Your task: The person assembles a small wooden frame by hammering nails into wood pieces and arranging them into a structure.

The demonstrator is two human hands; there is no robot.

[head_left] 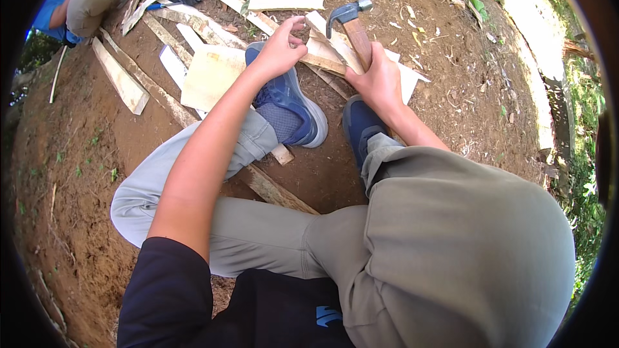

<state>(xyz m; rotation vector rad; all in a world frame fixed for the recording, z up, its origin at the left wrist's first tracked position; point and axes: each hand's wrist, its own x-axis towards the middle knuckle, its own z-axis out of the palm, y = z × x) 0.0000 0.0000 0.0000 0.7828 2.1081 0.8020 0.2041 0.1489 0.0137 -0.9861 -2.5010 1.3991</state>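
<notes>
Wooden-handled, likely head-heavy, the claw hammer (356,37) is best grasped low, as by the right fingers (378,62); left fingers (290,26) seem released.

Daylight shot, came out decent — soil (464,122) looked softly lit, but the pale strip (523,32) at upper right was totally blown out. Hammer (355,35) looked sharp enough. Fisheye bent stuff near the rim — corners were black.

Head-worn fisheye looks down from above; hands (379,82) close, ground (477,113) beyond.
</notes>
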